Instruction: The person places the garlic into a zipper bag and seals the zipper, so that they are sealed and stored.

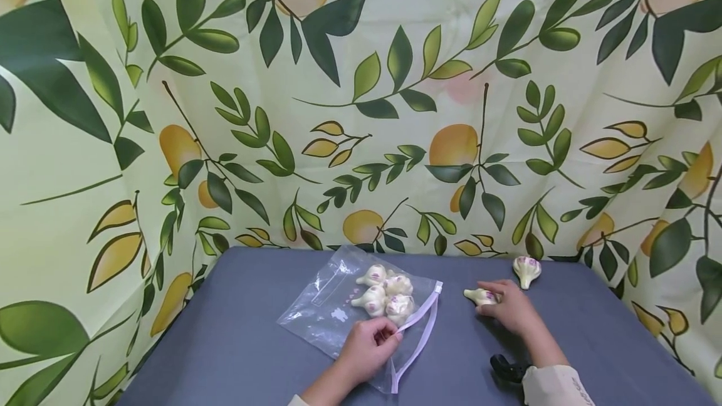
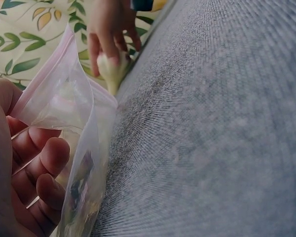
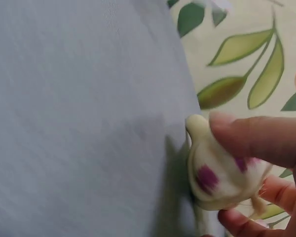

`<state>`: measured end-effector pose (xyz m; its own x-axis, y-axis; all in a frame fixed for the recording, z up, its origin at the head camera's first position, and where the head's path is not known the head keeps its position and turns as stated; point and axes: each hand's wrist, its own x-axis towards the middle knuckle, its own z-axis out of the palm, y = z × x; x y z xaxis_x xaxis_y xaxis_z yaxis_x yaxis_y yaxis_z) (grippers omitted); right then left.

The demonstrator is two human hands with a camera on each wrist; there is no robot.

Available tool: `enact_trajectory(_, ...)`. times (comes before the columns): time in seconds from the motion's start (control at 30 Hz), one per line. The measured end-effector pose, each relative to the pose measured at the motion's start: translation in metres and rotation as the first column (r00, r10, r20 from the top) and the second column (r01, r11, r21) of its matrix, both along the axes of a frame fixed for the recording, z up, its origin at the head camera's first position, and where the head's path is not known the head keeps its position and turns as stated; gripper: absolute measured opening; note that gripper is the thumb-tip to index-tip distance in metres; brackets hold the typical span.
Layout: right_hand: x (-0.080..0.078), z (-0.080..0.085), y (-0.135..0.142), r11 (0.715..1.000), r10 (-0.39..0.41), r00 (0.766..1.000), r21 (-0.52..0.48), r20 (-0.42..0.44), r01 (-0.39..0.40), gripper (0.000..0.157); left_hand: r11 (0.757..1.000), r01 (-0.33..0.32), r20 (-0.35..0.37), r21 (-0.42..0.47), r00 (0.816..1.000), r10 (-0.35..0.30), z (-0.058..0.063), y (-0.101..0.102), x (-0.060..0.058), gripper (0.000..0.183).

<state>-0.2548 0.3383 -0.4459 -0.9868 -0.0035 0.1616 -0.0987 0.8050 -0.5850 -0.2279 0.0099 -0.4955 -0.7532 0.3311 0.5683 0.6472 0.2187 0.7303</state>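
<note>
My left hand (image 1: 369,346) pinches the pink-edged opening of a clear zip bag (image 1: 316,306) and holds its mouth apart. Several white garlic bulbs (image 1: 372,299) with purple marks lie in the bag. In the left wrist view the bag's pink rim (image 2: 49,66) rises between thumb and fingers. My right hand (image 1: 510,306) grips one garlic bulb (image 1: 479,296) to the right of the bag. The right wrist view shows the thumb (image 3: 261,138) on top of this bulb (image 3: 217,173) and fingers beneath it.
Another garlic bulb (image 1: 527,270) sits near the far right edge of the grey table (image 1: 237,331). A white slider (image 1: 438,287) is at the bag's far corner. Leaf-and-fruit patterned cloth (image 1: 338,111) hangs behind and at both sides. A black strap (image 1: 507,368) is at my right wrist.
</note>
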Motion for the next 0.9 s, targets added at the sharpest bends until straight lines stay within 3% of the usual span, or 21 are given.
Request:
enact_trajectory(0.23,0.016,-0.016,-0.023,0.99,-0.052,0.997,-0.134,-0.064,0.043,0.057,1.0,-0.007,0.028,0.015,1.0,0.007,0.004,0.0,0.0,0.008)
enact_trajectory(0.47,0.017,-0.024,-0.035,0.981,-0.077,0.997,-0.177,-0.006,0.074,0.051,1.0,0.002,0.032,-0.004,0.999,-0.002,0.005,-0.004,-0.003,0.01)
enact_trajectory(0.6,0.019,-0.028,-0.037,0.984,-0.093,0.996,-0.15,-0.004,0.092,0.051,1.0,0.015,0.039,-0.004,0.999,-0.015,0.005,-0.004,-0.002,0.009)
enact_trajectory(0.7,0.019,-0.027,-0.038,0.974,-0.093,0.996,-0.209,0.011,0.093,0.049,1.0,0.009,0.047,-0.006,0.999,-0.009,0.006,-0.003,-0.001,0.01)
enact_trajectory(0.8,0.02,-0.025,-0.038,0.939,-0.058,0.997,-0.337,0.043,0.069,0.047,1.0,-0.003,0.053,-0.009,0.999,0.004,0.005,-0.002,0.0,0.01)
enact_trajectory(0.9,0.025,-0.025,-0.035,0.876,0.078,0.993,-0.481,0.09,-0.025,0.046,1.0,-0.002,0.06,-0.013,0.998,0.003,0.005,-0.001,0.001,0.01)
